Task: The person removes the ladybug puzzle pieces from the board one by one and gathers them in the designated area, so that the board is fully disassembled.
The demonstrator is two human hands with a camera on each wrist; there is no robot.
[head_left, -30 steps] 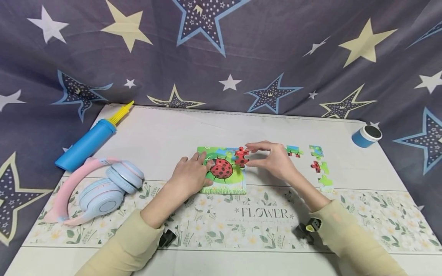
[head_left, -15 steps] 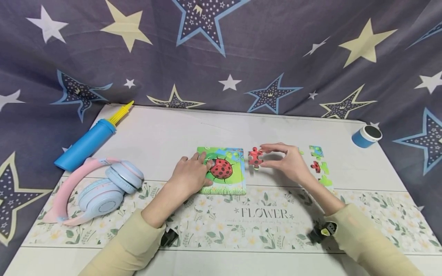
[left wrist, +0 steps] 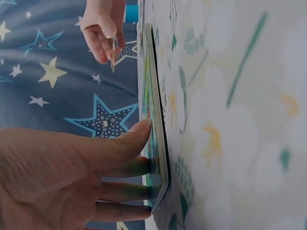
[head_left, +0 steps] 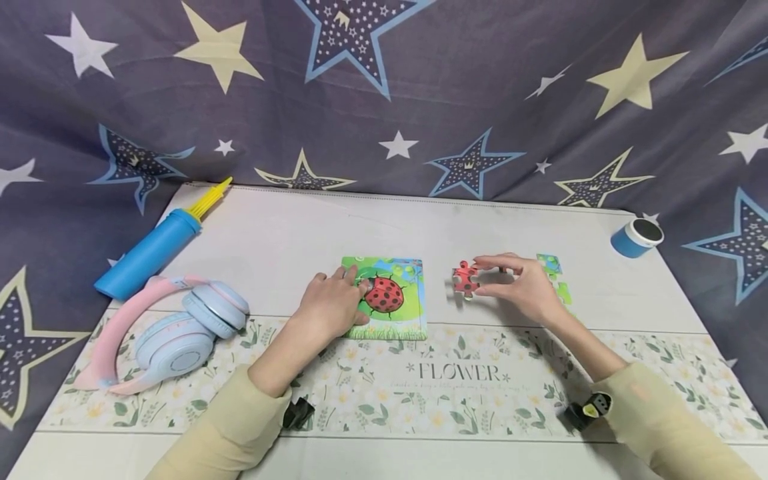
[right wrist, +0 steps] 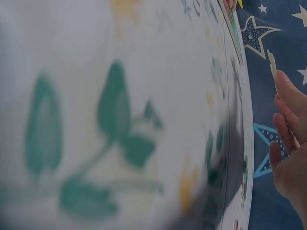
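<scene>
In the head view, a ladybug picture board point(head_left: 403, 319), apparently a jigsaw board, lies flat on the table. The left hand point(head_left: 329, 305) rests on its left side with spread fingers, hiding that part; the left wrist view shows the thumb point(left wrist: 136, 136) and fingertips touching the board. Right of the board, the right hand point(head_left: 523, 285) pinches a red, black-spotted jigsaw piece point(head_left: 465, 280) between thumb and fingers. Edge-on in the right wrist view, the piece point(right wrist: 273, 69) is held off the table. Behind the right hand lie loose jigsaw pieces point(head_left: 549, 264), partly hidden.
Pink and light-blue headphones point(head_left: 180, 337) lie at the left, beside a blue and yellow hand pump point(head_left: 150, 250). A small blue and white pot point(head_left: 636, 238) stands at the far right. A star-patterned cloth point(head_left: 384, 120) hangs behind the table point(head_left: 300, 227).
The right hand has moved right with the jigsaw piece, from over the board's upper right corner to beyond its edge. The left hand has stayed on the board.
</scene>
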